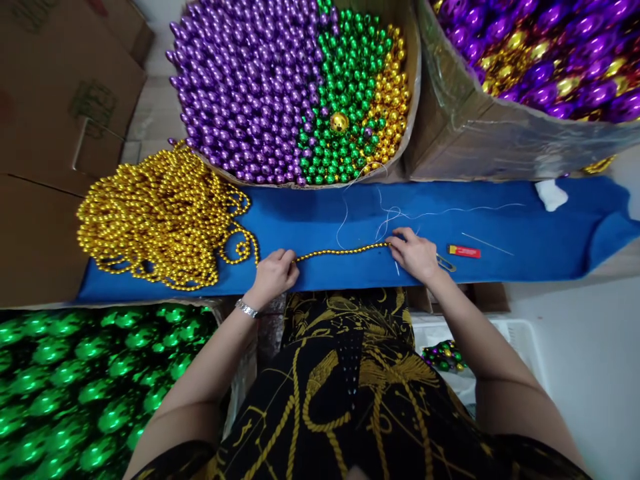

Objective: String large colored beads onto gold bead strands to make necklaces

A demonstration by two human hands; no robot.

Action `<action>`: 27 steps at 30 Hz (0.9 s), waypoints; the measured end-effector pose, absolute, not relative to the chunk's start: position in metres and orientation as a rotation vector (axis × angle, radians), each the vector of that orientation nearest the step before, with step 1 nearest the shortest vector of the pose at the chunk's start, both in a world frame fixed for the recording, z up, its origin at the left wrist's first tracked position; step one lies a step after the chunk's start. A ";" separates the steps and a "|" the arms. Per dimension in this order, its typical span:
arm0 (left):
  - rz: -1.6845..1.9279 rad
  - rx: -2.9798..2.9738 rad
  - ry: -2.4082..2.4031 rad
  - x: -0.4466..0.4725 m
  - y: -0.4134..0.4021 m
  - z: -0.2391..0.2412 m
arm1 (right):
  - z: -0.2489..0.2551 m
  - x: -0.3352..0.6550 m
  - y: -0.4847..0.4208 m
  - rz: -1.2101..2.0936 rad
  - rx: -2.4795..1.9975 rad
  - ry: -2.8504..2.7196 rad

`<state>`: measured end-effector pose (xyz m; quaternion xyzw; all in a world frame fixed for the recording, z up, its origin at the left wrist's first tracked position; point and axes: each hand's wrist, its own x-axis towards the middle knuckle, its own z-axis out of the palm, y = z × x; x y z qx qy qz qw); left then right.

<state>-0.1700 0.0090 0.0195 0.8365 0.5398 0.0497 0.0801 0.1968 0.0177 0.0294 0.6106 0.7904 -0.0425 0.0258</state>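
A strand of small gold beads [343, 251] lies stretched across the blue cloth [525, 250] between my two hands. My left hand [274, 272] is closed on the strand where it runs on into a big heap of gold bead strands [160, 217]. My right hand [414, 253] pinches the strand's other end, next to loose white thread [395, 215]. Under my right hand lie scissors [446, 263], only partly showing.
A red lighter [464, 251] and a thin needle [487, 244] lie right of my hand. Behind the cloth stands a box of purple, green and gold beads [300, 87], another box [500, 133] to its right. Green balls [75, 387] fill a bin at lower left.
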 end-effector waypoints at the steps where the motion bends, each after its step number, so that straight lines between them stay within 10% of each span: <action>1: 0.136 2.508 1.622 -0.170 0.009 0.020 | 0.028 0.201 0.019 -0.123 1.886 2.442; 27: 0.155 2.488 1.633 -0.175 0.008 0.015 | 0.019 0.162 0.028 -0.108 1.700 2.777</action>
